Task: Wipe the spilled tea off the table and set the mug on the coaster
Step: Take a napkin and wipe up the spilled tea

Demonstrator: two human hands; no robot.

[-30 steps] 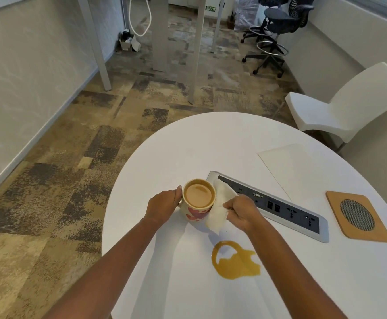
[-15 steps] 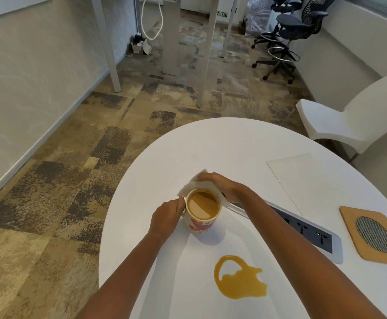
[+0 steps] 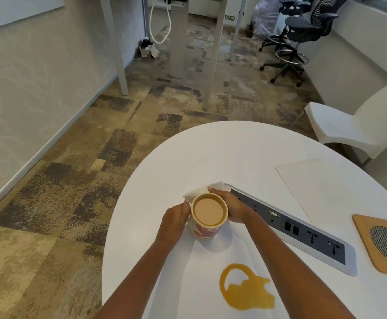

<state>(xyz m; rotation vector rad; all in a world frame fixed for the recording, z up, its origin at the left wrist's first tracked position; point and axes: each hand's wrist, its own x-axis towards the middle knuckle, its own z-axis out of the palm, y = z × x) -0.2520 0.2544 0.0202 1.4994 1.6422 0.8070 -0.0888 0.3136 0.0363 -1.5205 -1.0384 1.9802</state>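
Observation:
A white mug (image 3: 207, 223) with red hearts, full of milky tea, stands on the white round table (image 3: 245, 143). My left hand (image 3: 175, 221) grips the mug's left side. My right hand (image 3: 230, 207) is wrapped round the mug's far right side and presses a white paper napkin (image 3: 201, 191) against it; the napkin sticks out behind the mug. An orange-brown tea spill (image 3: 247, 292) lies on the table in front of the mug, to the right. The cork coaster (image 3: 382, 242) with a grey mesh centre sits at the table's right edge.
A grey power and socket strip (image 3: 298, 229) runs diagonally across the table between mug and coaster. A sheet of white paper (image 3: 321, 183) lies behind it. A white chair (image 3: 358, 125) stands to the right of the table, and office chairs (image 3: 302, 31) are farther back.
My right hand carried the napkin from the mug's near right side round to its far side. The left hand stayed on the mug.

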